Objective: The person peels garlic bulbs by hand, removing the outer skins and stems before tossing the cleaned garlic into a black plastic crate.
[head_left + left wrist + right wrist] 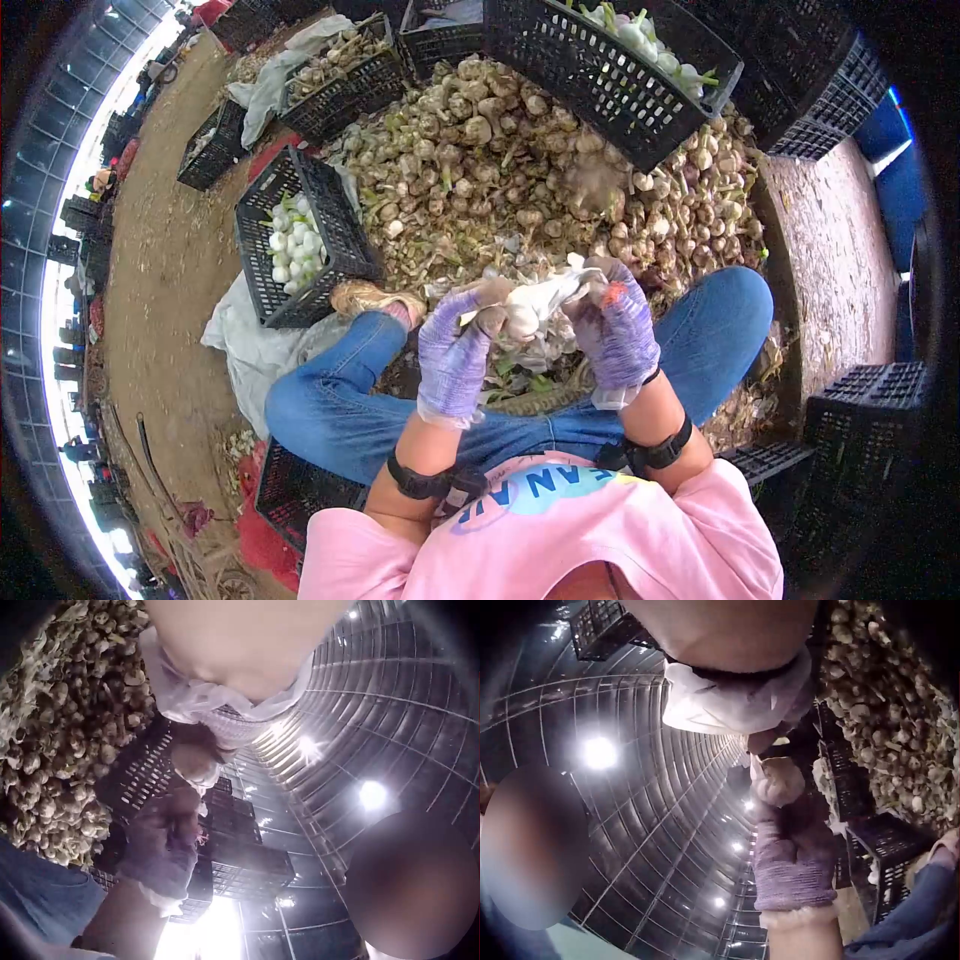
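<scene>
Both hands wear purple-and-white knit gloves with dirty fingertips and meet in front of the body. My left hand (455,345) grips a garlic bulb (522,322) between thumb and fingers. The bulb is white and lies at the fingertips, also showing as a pale bulb (780,782) in the right wrist view. My right hand (615,335) pinches the white papery skin and stem end (562,290) stretching from the bulb. Loose peeled skins (535,358) lie below the hands, between the legs.
A large heap of unpeeled garlic (480,150) spreads ahead. A black crate (345,262) with cleaned white bulbs (296,243) stands at the left; another crate (590,80) of bulbs is tilted over the heap. Stacked crates (860,410) stand at the right. Bent legs in jeans (715,335) flank the hands.
</scene>
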The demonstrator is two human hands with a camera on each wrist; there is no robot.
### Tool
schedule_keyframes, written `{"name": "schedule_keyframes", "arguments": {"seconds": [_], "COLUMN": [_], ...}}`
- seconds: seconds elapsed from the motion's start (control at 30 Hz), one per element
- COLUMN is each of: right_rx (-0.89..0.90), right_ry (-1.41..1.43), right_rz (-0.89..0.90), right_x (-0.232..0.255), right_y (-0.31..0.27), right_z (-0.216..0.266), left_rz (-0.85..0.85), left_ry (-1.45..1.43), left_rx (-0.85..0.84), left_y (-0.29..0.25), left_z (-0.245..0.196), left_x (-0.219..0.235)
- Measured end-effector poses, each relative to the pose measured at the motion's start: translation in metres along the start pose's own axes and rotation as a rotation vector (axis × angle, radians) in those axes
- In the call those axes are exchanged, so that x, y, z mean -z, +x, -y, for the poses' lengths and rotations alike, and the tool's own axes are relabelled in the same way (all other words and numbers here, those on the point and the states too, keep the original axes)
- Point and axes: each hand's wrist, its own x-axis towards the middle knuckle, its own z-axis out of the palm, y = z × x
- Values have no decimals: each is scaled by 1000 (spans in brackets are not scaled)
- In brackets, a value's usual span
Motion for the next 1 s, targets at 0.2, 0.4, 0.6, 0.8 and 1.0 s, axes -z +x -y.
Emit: {"name": "schedule_keyframes", "arguments": {"seconds": [0.2, 0.4, 0.6, 0.8, 1.0], "right_rx": [161, 277, 324, 320, 247], "right_ry": [355, -669, -867, -989, -857], "right_rz": [-28, 282, 231, 48, 82], "right_x": [21, -8, -25, -33, -25], "right_y": [11, -9, -12, -17, -13], "right_z": [21, 32, 0, -8, -6], "left_rz": [-118, -292, -232, -183, -79], "left_ry": [-340, -505, -164, 176, 721], "left_rx": [69, 213, 94, -207, -569], "left_y": [7, 18, 13, 4, 1], "left_z": [-1, -5, -9, -12, -26], "left_x": [-7, -13, -22, -26, -27]}}
